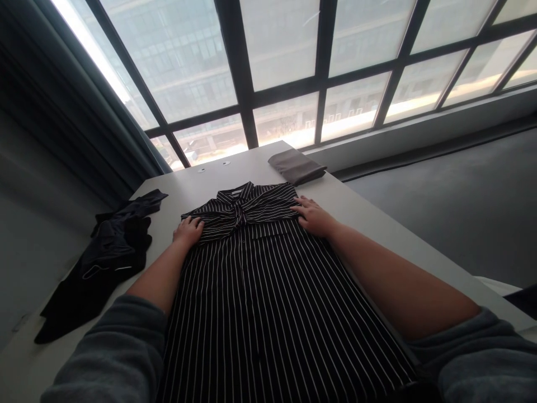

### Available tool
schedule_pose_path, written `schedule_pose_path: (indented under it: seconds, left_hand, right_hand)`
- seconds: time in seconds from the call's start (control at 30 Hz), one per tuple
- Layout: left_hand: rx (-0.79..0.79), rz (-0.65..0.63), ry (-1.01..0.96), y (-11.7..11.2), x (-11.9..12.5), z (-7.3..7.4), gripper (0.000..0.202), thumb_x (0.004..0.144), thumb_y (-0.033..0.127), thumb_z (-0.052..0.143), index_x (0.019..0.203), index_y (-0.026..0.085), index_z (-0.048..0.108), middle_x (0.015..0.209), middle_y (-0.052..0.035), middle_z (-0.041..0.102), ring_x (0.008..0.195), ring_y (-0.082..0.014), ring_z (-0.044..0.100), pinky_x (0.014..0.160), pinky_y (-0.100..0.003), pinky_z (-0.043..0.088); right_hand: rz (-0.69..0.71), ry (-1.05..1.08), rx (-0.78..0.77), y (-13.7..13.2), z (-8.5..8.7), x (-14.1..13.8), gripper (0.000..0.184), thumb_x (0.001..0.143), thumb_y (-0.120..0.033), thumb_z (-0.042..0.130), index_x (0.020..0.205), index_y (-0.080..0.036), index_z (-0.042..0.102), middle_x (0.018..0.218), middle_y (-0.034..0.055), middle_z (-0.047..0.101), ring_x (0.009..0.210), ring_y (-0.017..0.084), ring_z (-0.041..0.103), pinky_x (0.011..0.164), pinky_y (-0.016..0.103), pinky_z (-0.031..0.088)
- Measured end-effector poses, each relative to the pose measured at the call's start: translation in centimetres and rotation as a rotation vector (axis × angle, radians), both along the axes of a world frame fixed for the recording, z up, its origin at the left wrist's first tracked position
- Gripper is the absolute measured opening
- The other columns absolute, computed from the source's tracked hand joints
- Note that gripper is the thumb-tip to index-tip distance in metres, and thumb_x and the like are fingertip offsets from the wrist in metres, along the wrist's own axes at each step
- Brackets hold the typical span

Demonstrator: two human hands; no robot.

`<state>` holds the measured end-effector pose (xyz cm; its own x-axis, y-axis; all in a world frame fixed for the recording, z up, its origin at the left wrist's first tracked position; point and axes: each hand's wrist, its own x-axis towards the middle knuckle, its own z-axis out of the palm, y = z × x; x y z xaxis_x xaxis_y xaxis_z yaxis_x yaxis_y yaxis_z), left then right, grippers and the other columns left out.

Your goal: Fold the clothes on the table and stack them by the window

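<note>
A black shirt with white stripes [251, 291] lies spread on a white table, its collar toward the window. Both sleeves are folded inward across the chest and meet near the button line. My left hand [188, 230] rests on the shirt's left edge at the folded sleeve, fingers stretched out. On the opposite edge lies my right hand [312, 216], its fingers spread flat over the fold. Neither hand grips the cloth. The shirt's lower hem runs toward me, partly out of view.
Dark crumpled clothes [113, 252] lie along the left side of the white table [377, 240]. A folded grey cloth [296, 166] sits near the far right corner. Beyond the table are a large window [281, 120] and a dark curtain [84, 95].
</note>
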<state>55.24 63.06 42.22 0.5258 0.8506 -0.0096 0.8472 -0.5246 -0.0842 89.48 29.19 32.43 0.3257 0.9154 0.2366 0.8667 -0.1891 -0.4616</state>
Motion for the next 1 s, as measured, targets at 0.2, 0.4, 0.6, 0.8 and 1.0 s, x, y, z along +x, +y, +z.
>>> schedule_pose_path:
  seconds: [0.2, 0.4, 0.6, 0.8, 1.0]
  left_hand:
    - [-0.072, 0.019, 0.094, 3.1, -2.0, -2.1, 0.071, 0.105, 0.056, 0.033, 0.168, 0.023, 0.036, 0.177, -0.0156, 0.026, 0.162, -0.0367, 0.027, 0.128, -0.052, 0.028]
    - [-0.073, 0.064, 0.104, 4.8, -2.4, -3.3, 0.081, 0.104, 0.062, 0.023, 0.172, 0.018, 0.024, 0.179, -0.0158, 0.016, 0.165, -0.0351, 0.019, 0.131, -0.052, 0.022]
    - [-0.067, 0.105, 0.082, 6.1, -2.5, -3.1, 0.082, 0.103, 0.063, 0.025, 0.171, 0.016, 0.027, 0.178, -0.0176, 0.017, 0.164, -0.037, 0.021, 0.129, -0.057, 0.025]
    - [-0.07, 0.11, 0.086, 8.3, -1.7, -3.0, 0.081, 0.103, 0.062, 0.024, 0.172, 0.018, 0.026, 0.179, -0.0161, 0.015, 0.165, -0.0368, 0.019, 0.129, -0.061, 0.025]
    - [-0.077, 0.098, 0.082, 10.3, -0.6, -3.0, 0.082, 0.103, 0.063, 0.023, 0.172, 0.018, 0.024, 0.179, -0.0156, 0.013, 0.165, -0.0364, 0.017, 0.129, -0.063, 0.02]
  right_hand:
    - [0.167, 0.124, -0.105, 0.3, -0.9, -0.2, 0.063, 0.102, -0.051, 0.055, 0.158, -0.023, 0.055, 0.171, 0.009, 0.039, 0.16, 0.033, 0.034, 0.133, 0.053, 0.027]
    - [0.149, 0.097, -0.054, 1.6, -1.3, 0.3, 0.057, 0.105, -0.051, 0.05, 0.153, -0.024, 0.06, 0.169, 0.0086, 0.042, 0.157, 0.032, 0.038, 0.132, 0.053, 0.03]
    - [0.194, 0.057, -0.085, 4.4, -1.1, 1.7, 0.059, 0.104, -0.049, 0.053, 0.156, -0.023, 0.057, 0.17, 0.0086, 0.041, 0.159, 0.03, 0.036, 0.133, 0.051, 0.029]
    - [0.193, 0.01, -0.097, 7.4, -1.6, 3.2, 0.062, 0.103, -0.051, 0.053, 0.159, -0.023, 0.053, 0.172, 0.0082, 0.038, 0.16, 0.03, 0.033, 0.133, 0.051, 0.027]
    - [0.204, -0.026, -0.101, 8.5, -1.7, 3.6, 0.065, 0.105, -0.053, 0.048, 0.161, -0.021, 0.05, 0.173, 0.0084, 0.036, 0.161, 0.03, 0.032, 0.134, 0.049, 0.025]
